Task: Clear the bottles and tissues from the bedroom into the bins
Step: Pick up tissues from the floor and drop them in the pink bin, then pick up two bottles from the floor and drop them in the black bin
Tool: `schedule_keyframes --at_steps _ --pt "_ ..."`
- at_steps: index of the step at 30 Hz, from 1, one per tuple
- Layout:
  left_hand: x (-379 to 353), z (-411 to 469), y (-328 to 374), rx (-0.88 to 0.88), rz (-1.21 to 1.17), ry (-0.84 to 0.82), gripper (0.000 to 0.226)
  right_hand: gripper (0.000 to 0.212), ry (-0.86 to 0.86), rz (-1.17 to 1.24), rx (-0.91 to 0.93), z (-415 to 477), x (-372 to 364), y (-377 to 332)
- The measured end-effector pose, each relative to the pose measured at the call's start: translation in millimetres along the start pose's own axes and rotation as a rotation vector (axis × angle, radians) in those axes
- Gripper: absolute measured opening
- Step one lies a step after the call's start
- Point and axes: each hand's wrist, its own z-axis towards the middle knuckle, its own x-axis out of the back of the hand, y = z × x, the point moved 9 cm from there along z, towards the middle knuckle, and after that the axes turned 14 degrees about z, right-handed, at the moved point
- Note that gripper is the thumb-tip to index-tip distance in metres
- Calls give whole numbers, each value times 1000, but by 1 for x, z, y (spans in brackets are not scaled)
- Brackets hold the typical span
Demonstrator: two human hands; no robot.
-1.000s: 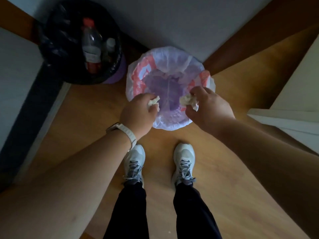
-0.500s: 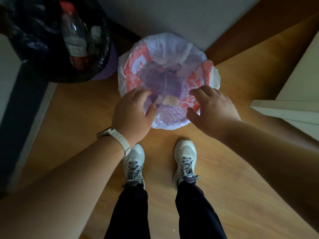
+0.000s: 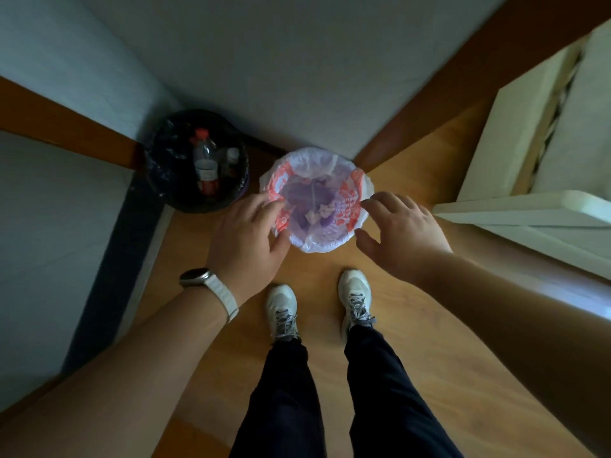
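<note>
Both tissues (image 3: 319, 213) have left my fingers since a second ago and now lie crumpled at the bottom of the white-lined bin (image 3: 330, 241), whose bag carries red print round the rim. Just beside it on the wooden floor (image 3: 413, 325) stands the black-lined bin (image 3: 158, 166), with two bottles (image 3: 205, 160) upright inside, one red-capped, one white-capped. My left hand (image 3: 246, 239), watch (image 3: 195, 279) on its wrist, hangs at the near-left rim of the white bag with fingers loosely spread, holding nothing; whether they touch the plastic I cannot tell. My right hand (image 3: 401, 233) is spread wide and empty at the right rim.
</note>
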Motion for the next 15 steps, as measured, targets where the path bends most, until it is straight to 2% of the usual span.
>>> schedule_keyframes --at_steps 9,15 --pt "161 -37 60 -239 201 59 42 51 129 -75 29 -100 126 -84" --pt "234 -68 111 -451 282 118 45 52 274 -99 26 -176 201 -128"
